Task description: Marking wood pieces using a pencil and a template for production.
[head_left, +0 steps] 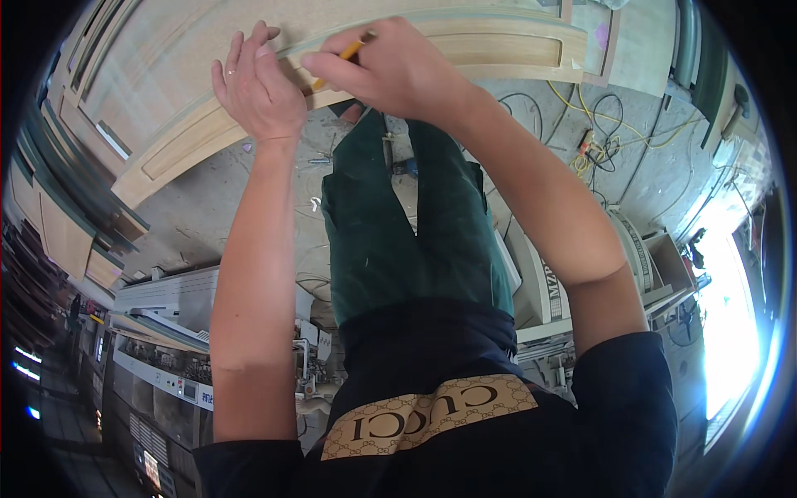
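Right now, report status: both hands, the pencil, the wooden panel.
Left hand flat on pale wooden door panel. Right hand gripping yellow pencil, tip at the panel's moulding. Nothing blocking.

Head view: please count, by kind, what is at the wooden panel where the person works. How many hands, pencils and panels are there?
Hands: 2, the left hand flat on the panel, the right hand gripping the pencil
Pencils: 1, the yellow pencil
Wooden panels under the hands: 1, the wooden door panel
Total: 4

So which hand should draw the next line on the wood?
Probably the right hand: it already grips the yellow pencil, tip at the wooden door panel. The left hand lies flat on the wood, steadying.
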Demonstrator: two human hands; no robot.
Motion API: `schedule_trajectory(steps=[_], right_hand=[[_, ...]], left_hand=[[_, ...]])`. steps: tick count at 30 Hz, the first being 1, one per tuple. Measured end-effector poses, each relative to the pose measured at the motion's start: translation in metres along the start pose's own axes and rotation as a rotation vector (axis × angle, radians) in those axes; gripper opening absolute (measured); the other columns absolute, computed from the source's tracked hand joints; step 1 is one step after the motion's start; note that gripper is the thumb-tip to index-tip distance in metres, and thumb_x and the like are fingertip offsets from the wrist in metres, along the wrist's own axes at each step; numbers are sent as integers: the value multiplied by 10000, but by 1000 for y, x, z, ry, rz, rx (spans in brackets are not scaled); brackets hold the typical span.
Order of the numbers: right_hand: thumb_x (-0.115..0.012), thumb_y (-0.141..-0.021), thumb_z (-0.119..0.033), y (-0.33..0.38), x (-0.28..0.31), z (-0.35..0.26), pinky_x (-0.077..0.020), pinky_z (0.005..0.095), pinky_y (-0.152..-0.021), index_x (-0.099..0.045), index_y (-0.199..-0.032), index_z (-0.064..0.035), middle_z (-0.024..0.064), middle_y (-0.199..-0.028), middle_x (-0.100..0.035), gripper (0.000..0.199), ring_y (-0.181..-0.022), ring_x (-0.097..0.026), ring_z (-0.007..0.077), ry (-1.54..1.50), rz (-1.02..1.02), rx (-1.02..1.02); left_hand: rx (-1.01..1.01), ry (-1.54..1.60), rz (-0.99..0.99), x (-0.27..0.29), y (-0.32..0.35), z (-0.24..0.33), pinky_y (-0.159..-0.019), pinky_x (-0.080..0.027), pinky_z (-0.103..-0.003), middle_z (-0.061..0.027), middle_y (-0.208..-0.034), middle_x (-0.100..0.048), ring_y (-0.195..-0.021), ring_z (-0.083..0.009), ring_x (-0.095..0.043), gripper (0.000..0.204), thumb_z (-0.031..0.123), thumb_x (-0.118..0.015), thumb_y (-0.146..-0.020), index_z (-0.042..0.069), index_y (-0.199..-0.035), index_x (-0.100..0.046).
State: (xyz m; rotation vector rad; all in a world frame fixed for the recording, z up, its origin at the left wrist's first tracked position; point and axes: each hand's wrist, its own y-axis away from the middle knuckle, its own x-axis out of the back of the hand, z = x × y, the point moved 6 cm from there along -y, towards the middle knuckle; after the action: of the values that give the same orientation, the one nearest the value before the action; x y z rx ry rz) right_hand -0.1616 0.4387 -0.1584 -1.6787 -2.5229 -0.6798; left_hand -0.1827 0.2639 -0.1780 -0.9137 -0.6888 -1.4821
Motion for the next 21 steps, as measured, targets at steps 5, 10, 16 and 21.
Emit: schedule_trajectory(steps=[5,10,16,21], right_hand=[[-569,-933,-386,-23,-12,-4,-560,485,-639,-695,-706,-19,199,-634,-655,450,-637,-666,409,198,-13,76],[-583,-934,-390,-27,-15,-7,-573,482,-671,-712,-704,-23,200,-656,-666,451,-665,-684,398,195,-9,97],[-587,-986,-211,-12,18,-35,-560,514,-775,-698,-813,17,249,-862,-718,306,-808,-692,463,217,-88,147],[-604,-968,-271,-6,33,-24,-562,523,-749,-700,-756,1,271,-807,-693,359,-761,-678,479,311,-185,152]], left_hand=[[19,8,29,-1,1,-4,-1256,-203,-532,-7,-1244,-753,-1374,-298,-572,460,326,-346,-1071,132,-1242,-727],[58,-12,1,-3,-1,-2,-1238,-227,-518,20,-1264,-750,-1297,-252,-612,434,336,-336,-1077,141,-1217,-697],[77,-55,23,-3,-1,-8,-1228,-254,-500,18,-1265,-762,-1221,-231,-654,394,332,-353,-1103,140,-1253,-663],[54,-182,31,-3,-2,3,-1221,-288,-512,-2,-1232,-765,-1226,-255,-657,350,306,-407,-1104,130,-1258,-667]])
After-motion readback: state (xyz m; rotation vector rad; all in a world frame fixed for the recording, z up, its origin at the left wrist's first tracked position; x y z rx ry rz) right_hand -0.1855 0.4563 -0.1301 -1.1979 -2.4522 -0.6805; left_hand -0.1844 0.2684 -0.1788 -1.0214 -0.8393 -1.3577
